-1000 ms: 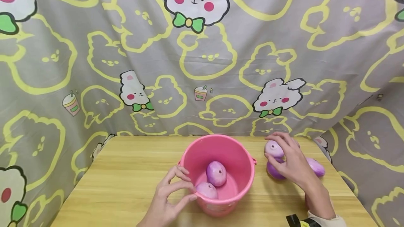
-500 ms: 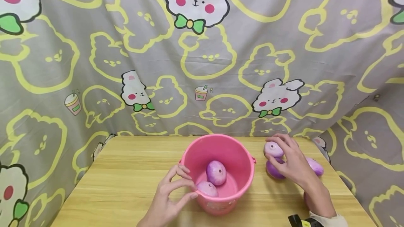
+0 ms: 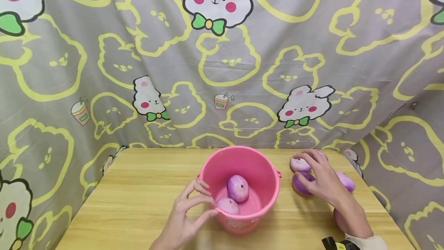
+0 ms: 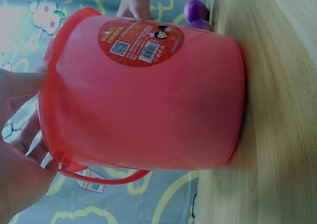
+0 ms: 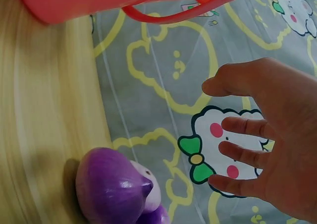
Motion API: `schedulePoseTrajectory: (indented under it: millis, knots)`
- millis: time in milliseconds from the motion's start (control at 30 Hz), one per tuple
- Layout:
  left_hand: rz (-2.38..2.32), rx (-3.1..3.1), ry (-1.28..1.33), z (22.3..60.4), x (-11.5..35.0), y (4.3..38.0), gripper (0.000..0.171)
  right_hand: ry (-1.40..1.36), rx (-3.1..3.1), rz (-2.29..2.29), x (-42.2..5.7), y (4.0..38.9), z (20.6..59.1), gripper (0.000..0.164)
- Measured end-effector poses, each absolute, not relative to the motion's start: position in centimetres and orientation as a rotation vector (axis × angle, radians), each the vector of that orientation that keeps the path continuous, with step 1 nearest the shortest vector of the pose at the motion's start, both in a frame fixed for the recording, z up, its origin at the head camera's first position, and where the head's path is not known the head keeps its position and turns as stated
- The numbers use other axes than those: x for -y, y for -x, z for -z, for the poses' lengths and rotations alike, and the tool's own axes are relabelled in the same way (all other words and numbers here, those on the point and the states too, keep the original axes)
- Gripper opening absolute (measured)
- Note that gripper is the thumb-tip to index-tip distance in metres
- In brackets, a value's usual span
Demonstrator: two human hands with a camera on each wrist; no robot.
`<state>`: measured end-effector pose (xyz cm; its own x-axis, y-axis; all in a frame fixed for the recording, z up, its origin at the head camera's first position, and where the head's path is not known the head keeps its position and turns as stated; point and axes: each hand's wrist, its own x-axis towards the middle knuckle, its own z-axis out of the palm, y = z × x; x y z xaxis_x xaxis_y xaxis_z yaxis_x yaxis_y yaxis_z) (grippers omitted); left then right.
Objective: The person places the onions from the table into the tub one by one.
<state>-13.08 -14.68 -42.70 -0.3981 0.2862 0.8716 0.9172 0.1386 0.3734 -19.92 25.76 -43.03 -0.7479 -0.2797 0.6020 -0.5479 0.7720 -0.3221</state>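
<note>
A pink bucket (image 3: 240, 188) stands upright on the table, two purple onions (image 3: 237, 188) inside it. My left hand (image 3: 185, 213) pinches the bucket's near-left rim between thumb and fingers; the left wrist view shows the thumb against the outer rim. To the right, my right hand (image 3: 320, 176) hovers over several loose onions, fingers spread and gently bent, holding nothing. Beneath its fingers lie a pale onion (image 3: 299, 164) and a darker one (image 3: 301, 183). In the right wrist view a gap separates the hand from the pointed purple onion (image 5: 111, 187).
One onion (image 3: 345, 181) lies to the right of my right hand, and another (image 3: 340, 220) is partly covered by the wrist. The bucket's handle (image 4: 109, 178) hangs at its side. A patterned grey cloth (image 3: 239, 68) rises behind the wooden table (image 3: 149, 188).
My right hand has drawn slightly to the right and nearer, its fingertips shifting off the pale onion's left side. The left hand and the bucket have stayed in place.
</note>
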Motion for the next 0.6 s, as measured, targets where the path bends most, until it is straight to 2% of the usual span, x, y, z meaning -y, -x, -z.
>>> schedulePoseTrajectory:
  millis: [600]
  knots:
    - [1.271,1.789,1.152,42.6,14.6,13.1,0.015,-0.643,2.464,-0.653,-26.5,20.1,45.0,0.052]
